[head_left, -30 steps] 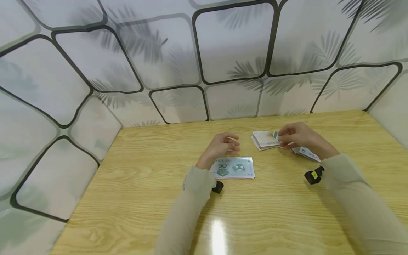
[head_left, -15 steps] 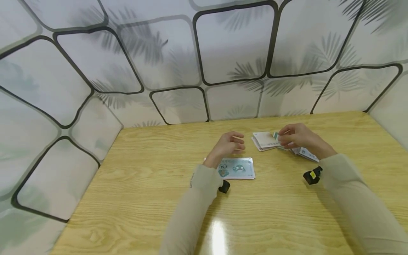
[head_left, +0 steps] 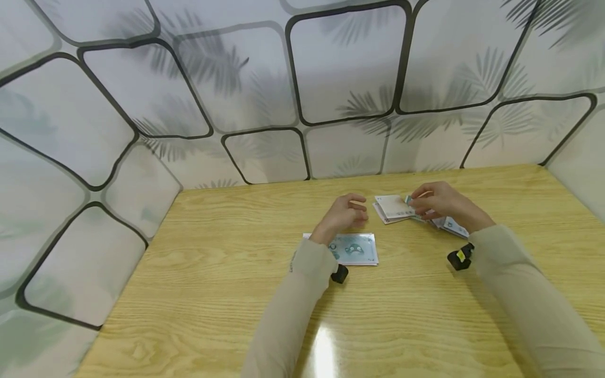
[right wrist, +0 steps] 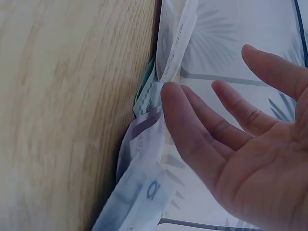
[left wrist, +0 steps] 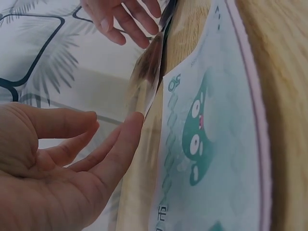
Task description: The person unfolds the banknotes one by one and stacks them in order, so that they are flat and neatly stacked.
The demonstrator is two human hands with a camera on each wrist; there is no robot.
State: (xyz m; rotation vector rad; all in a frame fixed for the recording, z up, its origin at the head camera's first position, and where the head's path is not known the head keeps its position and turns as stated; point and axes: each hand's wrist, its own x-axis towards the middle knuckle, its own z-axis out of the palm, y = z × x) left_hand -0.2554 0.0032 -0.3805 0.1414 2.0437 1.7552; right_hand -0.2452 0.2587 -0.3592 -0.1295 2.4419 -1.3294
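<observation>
My left hand [head_left: 345,215] hovers just beyond a flat stack of green play banknotes [head_left: 356,251] marked 50 with a cartoon face. In the left wrist view its loosely bent fingers [left wrist: 118,154] hold nothing, and the banknotes [left wrist: 226,120] lie beside them. My right hand [head_left: 440,202] is above a loose, overlapping heap of folded banknotes [head_left: 392,206]. Seen from the right wrist, the fingers [right wrist: 185,125] are spread and relaxed, with a fingertip close to a green note [right wrist: 148,98]; I cannot tell whether they touch. Part of the heap hides under this hand.
Bluish notes [head_left: 455,227] trail off the heap's right end, beneath the right wrist. The wooden table [head_left: 198,273] runs back to a patterned wall covering [head_left: 264,79]. Black wrist cameras [head_left: 460,257] hang below both cuffs.
The left hand has moved right and slightly closer to the right hand, covering more of the stack's left part. The right hand has shifted very slightly left. The notes have stayed put.
</observation>
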